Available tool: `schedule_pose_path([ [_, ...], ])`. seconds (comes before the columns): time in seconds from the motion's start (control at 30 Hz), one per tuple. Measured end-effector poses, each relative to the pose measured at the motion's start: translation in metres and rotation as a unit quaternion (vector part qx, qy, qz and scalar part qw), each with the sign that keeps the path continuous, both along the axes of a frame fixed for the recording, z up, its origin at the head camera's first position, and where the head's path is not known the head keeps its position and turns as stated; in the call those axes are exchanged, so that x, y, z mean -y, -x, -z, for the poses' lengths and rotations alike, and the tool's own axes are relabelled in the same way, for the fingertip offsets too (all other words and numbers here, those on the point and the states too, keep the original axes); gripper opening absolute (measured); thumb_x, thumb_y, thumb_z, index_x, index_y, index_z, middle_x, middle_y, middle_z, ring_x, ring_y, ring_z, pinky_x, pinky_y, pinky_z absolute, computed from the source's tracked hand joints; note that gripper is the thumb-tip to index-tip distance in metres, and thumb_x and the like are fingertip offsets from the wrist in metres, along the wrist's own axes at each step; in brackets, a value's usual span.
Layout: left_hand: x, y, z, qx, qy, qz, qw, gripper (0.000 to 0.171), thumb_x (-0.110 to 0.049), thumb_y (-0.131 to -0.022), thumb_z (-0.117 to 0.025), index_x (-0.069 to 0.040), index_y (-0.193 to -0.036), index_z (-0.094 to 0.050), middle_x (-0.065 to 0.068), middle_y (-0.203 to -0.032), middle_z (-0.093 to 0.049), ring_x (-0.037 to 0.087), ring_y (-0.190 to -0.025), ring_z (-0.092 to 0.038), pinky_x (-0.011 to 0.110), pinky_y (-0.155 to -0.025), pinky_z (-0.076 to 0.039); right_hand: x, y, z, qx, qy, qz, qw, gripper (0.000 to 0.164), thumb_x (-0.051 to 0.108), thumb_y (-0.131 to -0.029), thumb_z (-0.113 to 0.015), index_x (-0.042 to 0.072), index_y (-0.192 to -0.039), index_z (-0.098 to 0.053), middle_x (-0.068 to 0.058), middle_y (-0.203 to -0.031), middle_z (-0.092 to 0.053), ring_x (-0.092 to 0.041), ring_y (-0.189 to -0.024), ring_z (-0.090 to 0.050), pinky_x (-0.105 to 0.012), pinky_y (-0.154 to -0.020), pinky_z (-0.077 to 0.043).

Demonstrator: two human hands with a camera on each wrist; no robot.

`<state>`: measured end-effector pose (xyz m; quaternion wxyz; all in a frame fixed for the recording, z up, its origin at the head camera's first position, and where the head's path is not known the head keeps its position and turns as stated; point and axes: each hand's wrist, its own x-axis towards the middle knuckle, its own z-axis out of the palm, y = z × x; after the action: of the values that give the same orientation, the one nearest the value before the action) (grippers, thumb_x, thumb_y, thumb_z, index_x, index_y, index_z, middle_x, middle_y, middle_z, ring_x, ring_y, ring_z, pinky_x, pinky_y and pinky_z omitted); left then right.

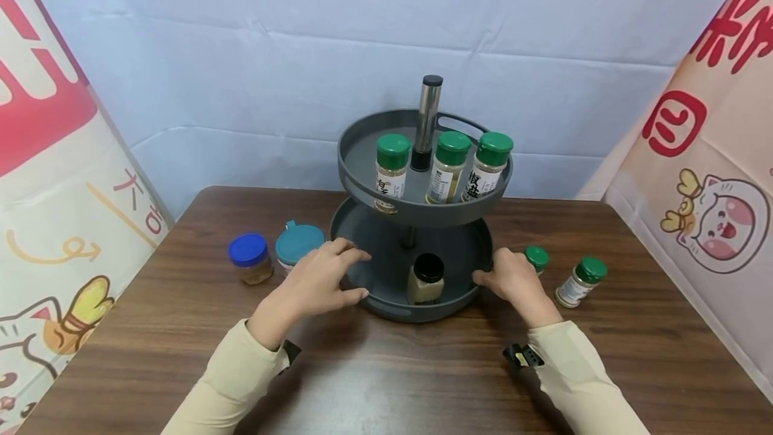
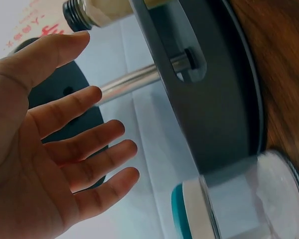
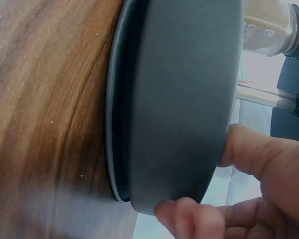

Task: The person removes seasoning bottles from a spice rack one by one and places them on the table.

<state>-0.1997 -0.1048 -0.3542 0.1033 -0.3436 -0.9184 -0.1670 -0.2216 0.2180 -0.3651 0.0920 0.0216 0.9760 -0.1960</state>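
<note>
A dark grey two-tier round spice rack (image 1: 423,215) stands on the table with a metal post through its middle. My right hand (image 1: 516,280) grips the lower tray's rim at the right, the thumb over the edge and the fingers outside its wall (image 3: 184,99). Left of the lower tray, my left hand (image 1: 320,279) is spread with relaxed fingers and holds nothing; a gap to the tray shows in the left wrist view. A black-capped spice jar (image 1: 425,287) sits on the lower tray. Green-capped shakers (image 1: 391,176), three in all, stand on the upper tray.
On the left are a blue-lidded jar (image 1: 250,260) and a teal-lidded jar (image 1: 300,244), partly behind my left hand. To the right stand two green-capped shakers (image 1: 576,284), one partly hidden by my right hand. A white cloth (image 1: 266,86) hangs behind the brown table (image 1: 410,374).
</note>
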Motion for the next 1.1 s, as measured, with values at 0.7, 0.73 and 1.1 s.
schedule_pose_path([
  [0.7,-0.036,-0.001,0.005,0.007,0.007,0.016,0.9998,0.047,-0.039,-0.077,-0.067,-0.014,-0.117,-0.059,0.008,-0.11,-0.056,0.019,-0.092,-0.053,0.037,-0.069,-0.051,0.005,-0.002,0.004,-0.031,-0.024,0.001,0.999,0.04,0.026,-0.081,-0.062,0.014,-0.053,-0.037,-0.001,-0.048,-0.032,-0.018,-0.042,-0.04,-0.03,-0.04,-0.032],
  [0.73,-0.038,-0.001,0.005,0.008,0.007,0.015,0.9998,0.047,-0.039,-0.078,-0.067,-0.014,-0.117,-0.059,0.008,-0.11,-0.056,0.019,-0.092,-0.054,0.037,-0.068,-0.052,0.005,-0.002,0.004,-0.03,-0.024,0.001,0.999,0.04,0.026,-0.081,-0.062,0.014,-0.053,-0.037,-0.001,-0.048,-0.032,-0.018,-0.042,-0.04,-0.03,-0.04,-0.032],
  [1.1,-0.054,0.002,-0.001,0.02,-0.001,0.012,0.9997,0.05,-0.041,-0.078,-0.066,-0.015,-0.12,-0.057,0.007,-0.115,-0.056,0.019,-0.099,-0.052,0.038,-0.072,-0.052,0.004,-0.002,0.007,-0.041,-0.025,-0.001,0.999,0.039,0.026,-0.08,-0.063,0.013,-0.053,-0.038,-0.002,-0.048,-0.034,-0.02,-0.043,-0.042,-0.03,-0.04,-0.032],
])
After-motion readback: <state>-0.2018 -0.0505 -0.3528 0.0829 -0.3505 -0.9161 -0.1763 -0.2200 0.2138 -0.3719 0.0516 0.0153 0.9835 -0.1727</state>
